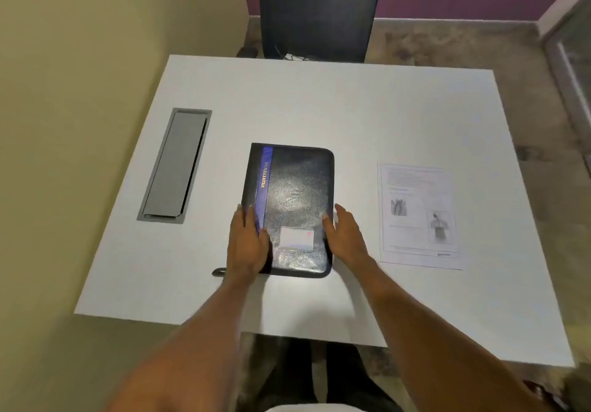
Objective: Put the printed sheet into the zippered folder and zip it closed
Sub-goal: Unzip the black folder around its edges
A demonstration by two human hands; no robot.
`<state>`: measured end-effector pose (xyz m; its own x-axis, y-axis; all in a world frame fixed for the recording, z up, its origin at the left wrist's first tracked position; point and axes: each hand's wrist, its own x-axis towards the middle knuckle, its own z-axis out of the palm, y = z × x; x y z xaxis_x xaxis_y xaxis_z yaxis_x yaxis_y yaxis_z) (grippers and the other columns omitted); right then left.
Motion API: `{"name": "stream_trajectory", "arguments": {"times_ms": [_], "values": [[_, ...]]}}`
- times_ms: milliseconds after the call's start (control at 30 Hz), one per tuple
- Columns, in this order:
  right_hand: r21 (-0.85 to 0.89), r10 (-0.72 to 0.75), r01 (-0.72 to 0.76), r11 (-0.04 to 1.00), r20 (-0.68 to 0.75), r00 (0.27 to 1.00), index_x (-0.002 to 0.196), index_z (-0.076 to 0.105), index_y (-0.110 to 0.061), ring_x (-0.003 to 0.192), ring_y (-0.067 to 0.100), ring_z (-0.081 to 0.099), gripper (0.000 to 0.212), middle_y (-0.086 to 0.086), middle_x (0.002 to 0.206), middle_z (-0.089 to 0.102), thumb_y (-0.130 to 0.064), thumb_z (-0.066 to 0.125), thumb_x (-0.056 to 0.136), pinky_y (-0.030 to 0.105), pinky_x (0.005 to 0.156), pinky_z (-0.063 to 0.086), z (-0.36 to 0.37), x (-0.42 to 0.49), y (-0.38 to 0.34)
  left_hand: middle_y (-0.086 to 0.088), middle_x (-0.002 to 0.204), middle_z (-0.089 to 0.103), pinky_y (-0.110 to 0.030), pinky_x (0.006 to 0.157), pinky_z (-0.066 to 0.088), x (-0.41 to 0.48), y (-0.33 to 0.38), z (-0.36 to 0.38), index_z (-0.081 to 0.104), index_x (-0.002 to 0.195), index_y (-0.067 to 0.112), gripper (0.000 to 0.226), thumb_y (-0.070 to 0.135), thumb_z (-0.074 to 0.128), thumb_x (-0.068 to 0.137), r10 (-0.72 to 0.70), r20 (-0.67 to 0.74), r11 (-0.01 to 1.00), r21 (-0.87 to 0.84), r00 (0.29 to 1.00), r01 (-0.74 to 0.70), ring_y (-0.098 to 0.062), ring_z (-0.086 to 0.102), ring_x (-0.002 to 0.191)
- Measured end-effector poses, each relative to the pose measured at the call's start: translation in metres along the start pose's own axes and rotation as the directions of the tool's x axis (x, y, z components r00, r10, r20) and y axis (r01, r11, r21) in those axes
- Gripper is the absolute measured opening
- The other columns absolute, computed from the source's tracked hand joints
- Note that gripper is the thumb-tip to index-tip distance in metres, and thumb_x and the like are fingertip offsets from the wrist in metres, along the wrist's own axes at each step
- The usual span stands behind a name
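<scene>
While the white table [319,108] carries everything, the closed black folder [294,194] lies at its middle, the sheet [419,216] flat just to its right. The left hand [246,242] rests open on the folder's spine edge; the right hand [345,235] lies open against its other edge, gripping nothing.

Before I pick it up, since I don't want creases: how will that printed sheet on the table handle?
The printed sheet is a single thin page lying flat on the white table, so it will probably flop and bend if lifted by one corner. It looks very light, and would likely slide on the smooth top when pushed. With no raised edge, pinching it may be awkward.
</scene>
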<state>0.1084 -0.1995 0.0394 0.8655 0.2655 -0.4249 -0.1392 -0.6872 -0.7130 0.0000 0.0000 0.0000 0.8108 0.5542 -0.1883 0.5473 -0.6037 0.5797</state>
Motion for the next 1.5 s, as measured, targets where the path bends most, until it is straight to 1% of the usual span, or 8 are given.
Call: {"name": "stream_trajectory", "arguments": {"times_ms": [167,367,667,900,1100,1233,1367,1500], "values": [[0.157,0.125,-0.132,0.979,0.051,0.991,0.129,0.057,-0.009,0.105,0.028,0.062,0.031,0.007,0.114,0.064,-0.015,0.050,0.100,0.028,0.082,0.040,0.014,0.030,-0.002,-0.026,0.170,0.009,-0.045,0.129,0.007,0.037,-0.013,0.003,0.016,0.164,0.004,0.078,0.023,0.059,0.101,-0.219,0.059,0.976,-0.008,0.974,0.220,-0.038,0.006,0.159],[0.167,0.186,-0.187,0.968,0.025,0.982,0.118,0.056,-0.008,0.093,0.022,0.057,0.021,0.004,0.105,0.060,-0.018,0.048,0.101,0.030,0.073,0.041,0.018,0.072,-0.005,-0.020,0.168,0.021,-0.048,0.125,0.022,0.096,-0.010,-0.005,0.016,0.164,0.005,0.082,0.030,0.061,0.100,-0.237,0.094,0.971,0.047,0.967,0.233,-0.037,0.020,0.155],[0.170,0.230,-0.225,0.959,-0.011,0.973,0.072,0.040,-0.018,0.060,0.010,0.038,0.031,-0.004,0.070,0.042,-0.012,0.057,0.097,0.020,0.050,0.030,0.008,0.126,-0.020,-0.020,0.116,0.063,-0.044,0.085,0.058,0.159,-0.019,0.001,0.063,0.116,0.000,0.054,0.047,0.070,0.092,-0.356,0.160,0.933,0.115,0.921,0.341,-0.037,0.064,0.103],[0.152,0.209,-0.208,0.966,0.009,0.978,0.107,0.062,-0.017,0.094,0.022,0.062,0.016,0.002,0.098,0.067,-0.028,0.063,0.096,0.038,0.084,0.051,0.008,0.139,-0.008,-0.018,0.117,0.058,-0.044,0.087,0.055,0.149,-0.009,0.002,0.062,0.122,0.002,0.049,0.035,0.079,0.089,-0.357,0.151,0.931,0.142,0.922,0.338,-0.036,0.062,0.107],[-0.094,0.177,-0.178,0.980,-0.020,0.984,0.112,0.065,-0.014,0.089,0.017,0.062,0.029,0.003,0.105,0.065,-0.037,0.063,0.095,0.034,0.077,0.053,0.015,0.149,0.005,-0.012,0.118,0.056,-0.038,0.081,0.049,0.136,-0.004,0.001,0.057,0.122,0.006,0.046,0.039,0.073,0.094,-0.411,0.143,0.911,0.107,0.901,0.398,-0.031,0.060,0.108],[-0.216,-0.011,-0.012,0.976,-0.103,0.995,0.088,0.065,-0.015,0.080,0.024,0.060,0.011,0.004,0.091,0.062,-0.024,0.059,0.090,0.044,0.077,0.057,0.025,0.184,-0.039,-0.012,0.109,0.059,-0.044,0.082,0.055,0.171,-0.006,0.003,0.058,0.109,0.008,0.036,0.040,0.067,0.095,-0.386,0.087,0.920,-0.035,0.918,0.390,-0.032,0.061,0.101],[-0.169,-0.185,0.205,0.964,0.129,0.974,0.099,0.075,-0.022,0.096,0.018,0.065,0.018,0.001,0.104,0.070,-0.021,0.059,0.093,0.040,0.086,0.053,0.056,0.235,-0.094,-0.007,0.087,0.057,-0.034,0.064,0.038,0.218,-0.003,0.003,0.048,0.077,0.017,0.030,0.033,0.063,0.097,-0.367,0.061,0.902,-0.219,0.928,0.371,-0.026,0.054,0.078],[-0.217,-0.230,0.309,0.926,0.327,0.917,0.120,0.074,-0.024,0.116,0.021,0.063,0.031,0.002,0.127,0.066,-0.015,0.051,0.100,0.041,0.101,0.050,0.089,0.279,-0.123,-0.010,0.086,0.064,-0.038,0.069,0.043,0.243,-0.001,0.005,0.059,0.083,0.004,0.028,0.029,0.063,0.097,-0.400,0.030,0.861,-0.329,0.916,0.387,-0.026,0.056,0.080]]}}
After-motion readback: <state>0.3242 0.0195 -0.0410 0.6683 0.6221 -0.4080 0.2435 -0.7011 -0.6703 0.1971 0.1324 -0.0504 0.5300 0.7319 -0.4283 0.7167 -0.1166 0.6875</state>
